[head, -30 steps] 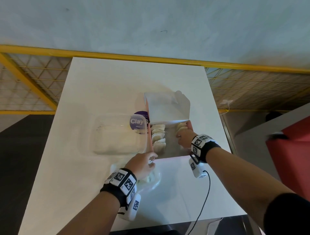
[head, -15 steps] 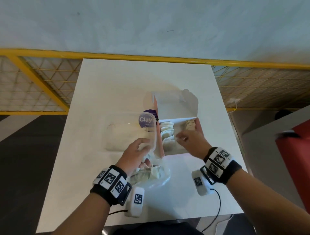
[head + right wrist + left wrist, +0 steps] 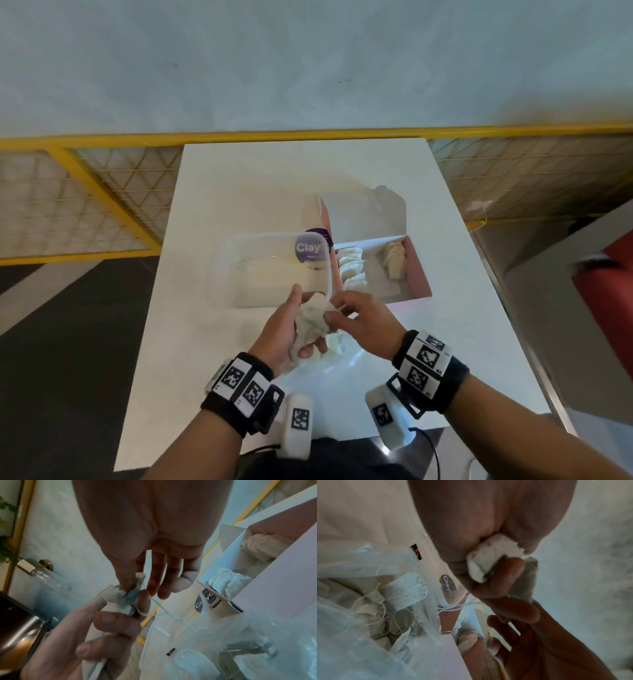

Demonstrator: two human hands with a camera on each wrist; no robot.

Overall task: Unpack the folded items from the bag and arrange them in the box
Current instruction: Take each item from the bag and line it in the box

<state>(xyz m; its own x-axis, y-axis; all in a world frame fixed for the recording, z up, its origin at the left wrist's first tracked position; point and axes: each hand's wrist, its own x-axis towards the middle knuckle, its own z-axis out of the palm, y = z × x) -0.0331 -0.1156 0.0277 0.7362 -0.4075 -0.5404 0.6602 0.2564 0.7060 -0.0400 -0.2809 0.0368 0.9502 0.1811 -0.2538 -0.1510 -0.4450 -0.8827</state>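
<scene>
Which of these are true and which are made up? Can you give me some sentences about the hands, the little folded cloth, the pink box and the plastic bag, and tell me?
1. Both hands hold one folded cloth. True: the left hand grips it and the right hand pinches its top.
2. The pink box has nothing in it. False: folded cloths already sit inside, in two groups.
3. The plastic bag still has folded cloths in it. True.
4. The clear tub with the purple Clay sticker stands to the right of the box. False: it stands to the left of the box.
5. The held cloth is above the table, not in the box. True.
</scene>
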